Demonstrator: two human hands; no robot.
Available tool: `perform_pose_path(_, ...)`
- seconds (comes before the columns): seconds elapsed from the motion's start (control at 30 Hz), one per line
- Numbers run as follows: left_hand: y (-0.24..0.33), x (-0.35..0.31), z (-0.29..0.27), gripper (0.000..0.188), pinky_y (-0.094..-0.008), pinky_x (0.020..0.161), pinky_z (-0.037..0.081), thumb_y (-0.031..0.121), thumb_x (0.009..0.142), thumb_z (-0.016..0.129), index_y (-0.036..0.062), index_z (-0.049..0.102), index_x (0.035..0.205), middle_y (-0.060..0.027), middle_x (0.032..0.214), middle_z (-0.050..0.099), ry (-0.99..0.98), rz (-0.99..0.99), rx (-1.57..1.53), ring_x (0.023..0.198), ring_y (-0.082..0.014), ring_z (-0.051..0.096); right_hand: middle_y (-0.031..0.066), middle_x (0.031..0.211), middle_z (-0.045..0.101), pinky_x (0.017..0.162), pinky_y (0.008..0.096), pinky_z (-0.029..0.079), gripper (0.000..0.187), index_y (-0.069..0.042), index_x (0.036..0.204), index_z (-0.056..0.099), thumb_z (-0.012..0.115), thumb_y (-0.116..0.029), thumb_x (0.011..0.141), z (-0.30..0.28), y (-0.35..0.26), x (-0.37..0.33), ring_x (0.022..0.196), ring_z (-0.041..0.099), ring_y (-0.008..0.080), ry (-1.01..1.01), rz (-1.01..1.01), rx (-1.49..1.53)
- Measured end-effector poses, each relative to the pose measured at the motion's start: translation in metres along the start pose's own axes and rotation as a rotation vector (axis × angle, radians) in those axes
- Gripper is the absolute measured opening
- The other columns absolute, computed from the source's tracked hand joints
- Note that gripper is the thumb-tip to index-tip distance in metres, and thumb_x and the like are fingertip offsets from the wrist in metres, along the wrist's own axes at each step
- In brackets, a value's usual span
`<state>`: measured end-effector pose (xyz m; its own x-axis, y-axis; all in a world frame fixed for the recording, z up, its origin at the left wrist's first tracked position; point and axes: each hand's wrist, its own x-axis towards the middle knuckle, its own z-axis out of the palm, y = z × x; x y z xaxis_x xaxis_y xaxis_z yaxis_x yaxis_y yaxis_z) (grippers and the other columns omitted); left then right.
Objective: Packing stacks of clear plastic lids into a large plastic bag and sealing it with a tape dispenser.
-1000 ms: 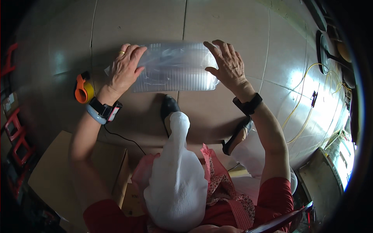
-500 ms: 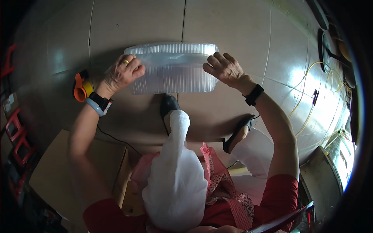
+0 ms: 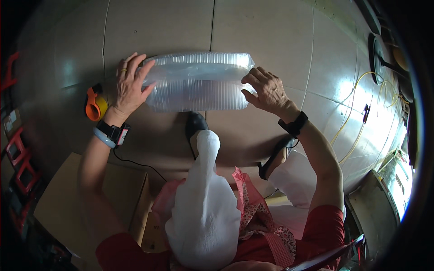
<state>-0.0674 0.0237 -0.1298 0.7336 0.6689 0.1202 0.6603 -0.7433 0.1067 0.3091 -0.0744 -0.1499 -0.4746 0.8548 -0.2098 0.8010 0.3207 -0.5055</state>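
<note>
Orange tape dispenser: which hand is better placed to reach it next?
Probably the left hand: the dispenser lies near its wrist; the right hand is across the clear plastic bundle from it.

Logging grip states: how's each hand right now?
Left hand: open, at the clear plastic bundle.
Right hand: open, loosely curled, at its right end.

Clr plastic pack [image 3: 196, 95], orng disp [image 3: 91, 99], ylw tape [image 3: 103, 107]

The ribbed plastic bundle [image 3: 199, 95] is glossy, the box [image 3: 72, 198] matt cardboard, the tiles [image 3: 158, 27] perhaps ceramic.
</note>
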Motion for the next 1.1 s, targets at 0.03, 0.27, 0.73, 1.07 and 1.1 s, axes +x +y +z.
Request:
perform_pose_path(0.03, 0.000, -0.004, -0.003, 0.066, -0.0356, 0.085, 0.051, 0.013, 0.071, 0.077, 0.0105, 0.047, 0.130, -0.0106, 0.126, 0.052, 0.000, -0.085, -0.068, 0.103, -0.0302, 0.059, 0.0038, 0.102, 0.058, 0.082, 0.0373, 0.053, 0.039, -0.014, 0.110, 0.058, 0.072, -0.026, 0.075, -0.002, -0.004, 0.001, 0.102, 0.057, 0.0238, 0.099, -0.005, -0.043)
perform_pose_path(0.27, -0.011, -0.038, -0.032, 0.044, -0.0303, 0.077, 0.051, 0.012, 0.080, 0.075, 0.0053, 0.057, 0.120, -0.0093, 0.100, 0.063, -0.084, -0.443, -0.563, 0.086, -0.0210, 0.064, 0.0025, 0.079, 0.063, 0.065, 0.0309, 0.053, 0.046, -0.016, 0.128, 0.053, 0.069, -0.021, 0.085, -0.010, 0.023, -0.019, 0.069, 0.064, 0.0193, 0.212, 0.343, 0.045)
perform_pose_path(0.73, 0.034, -0.041, -0.063, 0.078, -0.0411, 0.108, 0.032, 0.023, 0.078, 0.078, 0.0059, 0.035, 0.142, -0.0134, 0.132, 0.050, 0.166, -0.590, -0.590, 0.126, -0.0283, 0.044, 0.0084, 0.134, 0.052, 0.095, 0.0369, 0.048, 0.067, -0.012, 0.133, 0.046, 0.075, -0.003, 0.073, -0.034, 0.003, -0.027, 0.119, 0.052, 0.0224, 0.562, 0.195, 0.366)
perform_pose_path(1.07, 0.066, -0.069, -0.074, 0.050, -0.0371, 0.083, 0.050, 0.000, 0.074, 0.071, -0.0010, 0.051, 0.120, -0.0176, 0.116, 0.057, 0.479, -0.259, -0.339, 0.102, -0.0304, 0.058, 0.0041, 0.098, 0.062, 0.085, 0.0306, 0.047, 0.017, -0.006, 0.088, 0.064, 0.058, 0.009, 0.082, -0.049, 0.025, -0.039, 0.094, 0.059, 0.0153, 0.571, 0.203, 1.210)
perform_pose_path(1.1, 0.088, -0.062, -0.079, 0.039, -0.0357, 0.080, 0.050, -0.001, 0.074, 0.070, -0.0005, 0.057, 0.111, -0.0140, 0.105, 0.062, 0.363, -0.280, -0.528, 0.092, -0.0283, 0.060, 0.0043, 0.099, 0.062, 0.086, 0.0309, 0.046, 0.016, -0.006, 0.086, 0.064, 0.058, 0.008, 0.082, -0.048, 0.032, -0.044, 0.095, 0.058, 0.0154, 0.561, 0.209, 1.247)
